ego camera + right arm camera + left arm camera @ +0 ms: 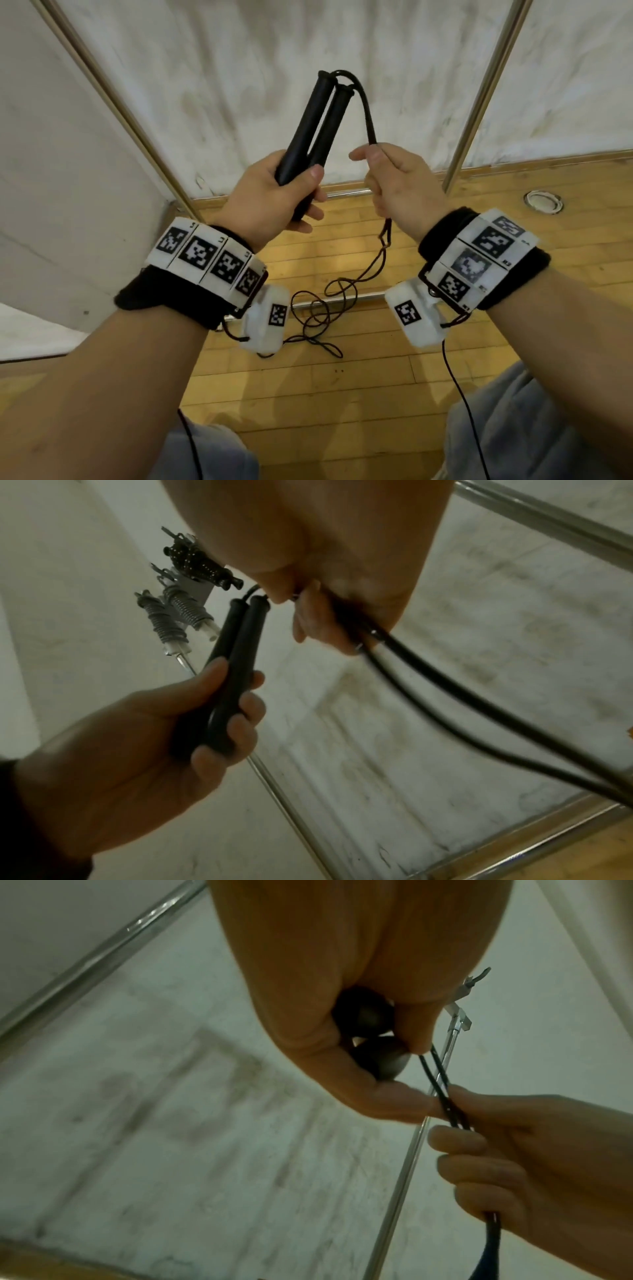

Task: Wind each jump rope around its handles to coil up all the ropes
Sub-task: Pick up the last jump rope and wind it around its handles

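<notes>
My left hand (281, 198) grips two black jump rope handles (317, 126) side by side, their cord ends pointing up and away. The black rope (364, 113) arcs from the handle tops down into my right hand (394, 181), which holds both strands in a closed fist. Below that fist the rope hangs in a loop (385, 236) and ends in a loose tangle (322, 315) on the wooden floor. The right wrist view shows the handles (232, 653) in the left hand (164, 718) and both strands (428, 674) leaving the right hand. The left wrist view shows the handle butts (373, 1039).
A metal frame with slanting poles (130, 113) and a low crossbar (346, 195) stands ahead, backed by a white sheet (239, 68). Coiled ropes (178, 612) hang from hooks high up. A round floor fitting (543, 202) lies at the right. My knees (534, 428) show below.
</notes>
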Demonstrator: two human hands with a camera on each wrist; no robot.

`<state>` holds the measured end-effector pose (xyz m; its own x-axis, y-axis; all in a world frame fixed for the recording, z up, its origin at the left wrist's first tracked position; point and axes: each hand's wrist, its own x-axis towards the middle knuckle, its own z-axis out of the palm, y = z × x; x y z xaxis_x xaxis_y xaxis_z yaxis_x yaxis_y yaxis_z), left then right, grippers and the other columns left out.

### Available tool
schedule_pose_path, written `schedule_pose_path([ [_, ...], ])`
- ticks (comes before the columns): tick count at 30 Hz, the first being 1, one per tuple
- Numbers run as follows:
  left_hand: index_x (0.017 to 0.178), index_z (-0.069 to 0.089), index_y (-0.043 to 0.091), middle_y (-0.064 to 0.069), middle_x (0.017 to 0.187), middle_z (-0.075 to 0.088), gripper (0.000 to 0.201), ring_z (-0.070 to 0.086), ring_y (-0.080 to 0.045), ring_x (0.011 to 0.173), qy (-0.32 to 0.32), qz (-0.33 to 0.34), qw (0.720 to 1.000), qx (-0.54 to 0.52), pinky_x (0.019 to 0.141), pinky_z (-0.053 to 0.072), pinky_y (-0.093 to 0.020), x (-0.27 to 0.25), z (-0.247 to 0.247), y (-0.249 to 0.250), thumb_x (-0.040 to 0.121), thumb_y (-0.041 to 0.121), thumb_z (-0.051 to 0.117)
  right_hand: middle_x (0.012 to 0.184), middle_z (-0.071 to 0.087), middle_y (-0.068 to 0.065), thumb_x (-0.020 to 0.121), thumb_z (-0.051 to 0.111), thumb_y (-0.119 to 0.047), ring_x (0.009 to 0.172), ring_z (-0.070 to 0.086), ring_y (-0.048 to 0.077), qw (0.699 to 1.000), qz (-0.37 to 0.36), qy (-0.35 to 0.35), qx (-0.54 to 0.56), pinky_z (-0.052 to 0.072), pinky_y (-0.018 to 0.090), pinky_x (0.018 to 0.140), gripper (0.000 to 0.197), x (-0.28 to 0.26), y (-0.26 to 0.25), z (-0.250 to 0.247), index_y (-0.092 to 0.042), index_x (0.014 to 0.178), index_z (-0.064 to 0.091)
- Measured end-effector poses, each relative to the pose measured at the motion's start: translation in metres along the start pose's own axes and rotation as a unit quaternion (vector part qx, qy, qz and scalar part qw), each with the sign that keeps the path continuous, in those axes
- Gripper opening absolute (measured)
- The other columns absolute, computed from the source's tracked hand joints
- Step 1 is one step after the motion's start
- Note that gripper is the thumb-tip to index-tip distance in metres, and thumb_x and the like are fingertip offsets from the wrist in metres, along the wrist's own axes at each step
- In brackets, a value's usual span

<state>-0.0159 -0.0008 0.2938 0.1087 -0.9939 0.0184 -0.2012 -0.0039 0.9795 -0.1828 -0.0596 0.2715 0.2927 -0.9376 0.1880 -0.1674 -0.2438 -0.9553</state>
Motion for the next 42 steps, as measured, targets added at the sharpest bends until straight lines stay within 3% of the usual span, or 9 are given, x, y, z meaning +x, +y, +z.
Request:
schedule_pose_path([
  [6, 0.101, 0.055, 0.018, 0.003, 0.072, 0.066, 0.013, 0.061, -0.013, 0.061, 0.077, -0.015, 0.988, -0.130, 0.048, 0.046, -0.025, 0.009, 0.007, 0.011, 0.094, 0.028, 0.060, 0.059, 0.051, -0.003, 0.100, 0.036, -0.029, 0.047, 0.051, -0.001, 0.999, 0.014, 0.018, -0.033, 0.042, 0.013, 0.053, 0.029, 0.002, -0.008, 0.014, -0.017, 0.094, 0.061],
  [11, 0.104, 0.059, 0.013, 0.000, 0.077, 0.065, 0.024, 0.063, -0.010, 0.061, 0.097, -0.041, 0.985, -0.137, 0.050, 0.048, -0.023, 0.007, 0.010, 0.017, 0.084, 0.018, 0.071, 0.060, 0.044, -0.002, 0.101, 0.035, -0.022, 0.049, 0.042, 0.010, 0.999, 0.044, -0.007, 0.012, 0.037, 0.023, 0.050, 0.023, -0.005, -0.017, 0.018, -0.017, 0.099, 0.058],
  [16, 0.100, 0.063, 0.007, 0.000, 0.074, 0.067, 0.020, 0.067, -0.011, 0.063, 0.100, -0.061, 0.978, -0.174, 0.053, 0.051, -0.021, 0.001, 0.007, 0.017, 0.084, 0.016, 0.071, 0.055, 0.048, -0.004, 0.099, 0.041, -0.026, 0.043, 0.044, 0.006, 0.997, 0.049, 0.050, 0.035, 0.038, 0.020, 0.047, 0.030, -0.012, -0.020, 0.015, -0.014, 0.077, 0.058],
  [20, 0.106, 0.057, 0.010, -0.011, 0.094, 0.071, 0.019, 0.073, -0.023, 0.083, 0.078, -0.087, 0.965, -0.235, 0.068, 0.058, -0.031, -0.002, 0.008, 0.014, 0.093, 0.022, 0.062, 0.058, 0.052, 0.001, 0.101, 0.035, -0.021, 0.059, 0.051, 0.016, 0.999, 0.045, 0.000, 0.014, 0.045, 0.032, 0.067, 0.036, -0.017, -0.018, 0.016, -0.014, 0.074, 0.059],
  [24, 0.115, 0.055, 0.014, -0.014, 0.099, 0.073, 0.026, 0.072, -0.024, 0.091, 0.055, -0.106, 0.958, -0.262, 0.086, 0.053, -0.041, -0.002, 0.010, 0.009, 0.094, 0.029, 0.058, 0.058, 0.054, 0.002, 0.101, 0.036, -0.022, 0.055, 0.053, 0.015, 0.994, 0.058, -0.081, 0.046, 0.048, 0.030, 0.063, 0.038, -0.025, -0.018, 0.022, -0.010, 0.074, 0.059],
  [28, 0.116, 0.051, 0.011, -0.018, 0.098, 0.073, 0.026, 0.071, -0.029, 0.093, 0.024, -0.097, 0.942, -0.319, 0.077, 0.056, -0.037, 0.000, 0.012, 0.005, 0.098, 0.029, 0.052, 0.068, 0.061, 0.007, 0.102, 0.033, -0.029, 0.070, 0.060, 0.023, 0.988, 0.064, -0.133, -0.046, 0.048, 0.044, 0.085, 0.043, -0.036, -0.013, 0.036, -0.012, 0.073, 0.061],
  [34, 0.110, 0.054, 0.010, -0.007, 0.081, 0.073, 0.022, 0.070, -0.020, 0.070, 0.068, -0.108, 0.930, -0.343, 0.062, 0.055, -0.030, 0.008, 0.001, 0.001, 0.097, 0.028, 0.054, 0.062, 0.050, 0.004, 0.102, 0.032, -0.026, 0.055, 0.046, 0.015, 0.979, 0.097, -0.179, -0.025, 0.040, 0.025, 0.056, 0.039, -0.041, -0.004, 0.057, -0.008, 0.083, 0.060],
  [38, 0.097, 0.055, 0.013, 0.000, 0.068, 0.064, 0.012, 0.056, -0.013, 0.053, 0.088, -0.106, 0.929, -0.344, 0.050, 0.047, -0.025, 0.013, -0.009, -0.004, 0.097, 0.025, 0.053, 0.057, 0.046, -0.005, 0.101, 0.032, -0.037, 0.051, 0.042, 0.008, 0.978, 0.048, -0.171, -0.112, 0.034, 0.026, 0.057, 0.048, -0.038, 0.001, 0.061, -0.019, 0.064, 0.058],
  [42, 0.099, 0.053, 0.011, -0.002, 0.072, 0.066, 0.009, 0.054, -0.013, 0.053, 0.137, -0.111, 0.926, -0.333, 0.049, 0.045, -0.025, 0.018, -0.017, -0.010, 0.097, 0.020, 0.053, 0.056, 0.045, -0.010, 0.100, 0.038, -0.032, 0.052, 0.042, 0.004, 0.969, -0.003, -0.179, -0.169, 0.028, 0.023, 0.054, 0.040, -0.037, 0.005, 0.064, -0.018, 0.069, 0.060],
])
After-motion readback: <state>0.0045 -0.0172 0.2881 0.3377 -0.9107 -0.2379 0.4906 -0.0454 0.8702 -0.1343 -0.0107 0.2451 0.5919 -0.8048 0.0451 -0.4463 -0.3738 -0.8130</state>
